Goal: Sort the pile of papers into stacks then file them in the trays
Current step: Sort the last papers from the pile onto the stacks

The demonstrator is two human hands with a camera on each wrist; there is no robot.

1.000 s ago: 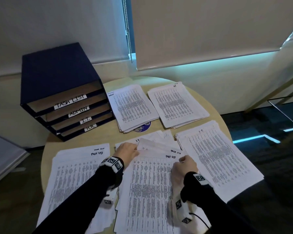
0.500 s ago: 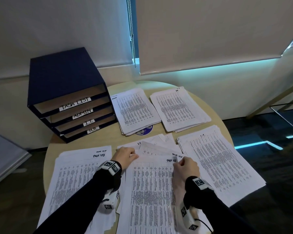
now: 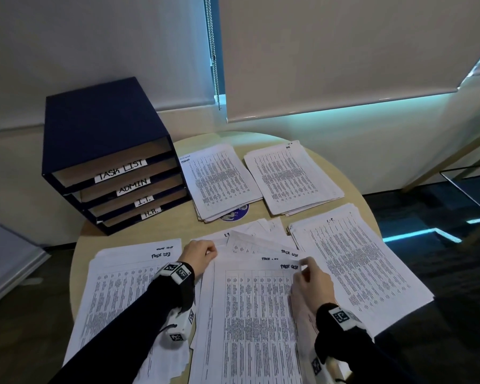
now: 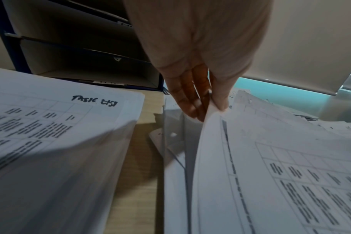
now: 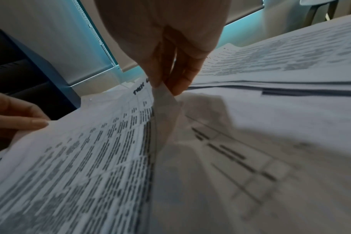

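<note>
An unsorted pile of papers [image 3: 257,234] lies fanned at the table's middle. Its top sheet [image 3: 255,314], handwritten "TASK LIST", is held by both hands. My left hand [image 3: 203,253] pinches the sheet's top left corner, thumb over and fingers under, as the left wrist view shows: left hand [image 4: 207,109], sheet [image 4: 270,174]. My right hand [image 3: 306,273] pinches the top right corner and curls it up; in the right wrist view, right hand [image 5: 164,88], sheet [image 5: 102,150]. A Task List stack [image 3: 122,286] lies to the left. The blue tray unit [image 3: 108,151], labelled TASK LIST, ADMIN, I.T., H.R., stands at the back left.
An Admin stack [image 3: 219,178] and an HR stack [image 3: 291,176] lie at the back of the round wooden table [image 3: 263,138]. An I.T. stack [image 3: 352,261] lies on the right and overhangs the edge. A blue round sticker [image 3: 237,214] peeks out under the Admin stack. The trays look empty.
My right hand's fingers have closed on the sheet's top right corner and raised it a little. The left hand has stayed at the top left corner.
</note>
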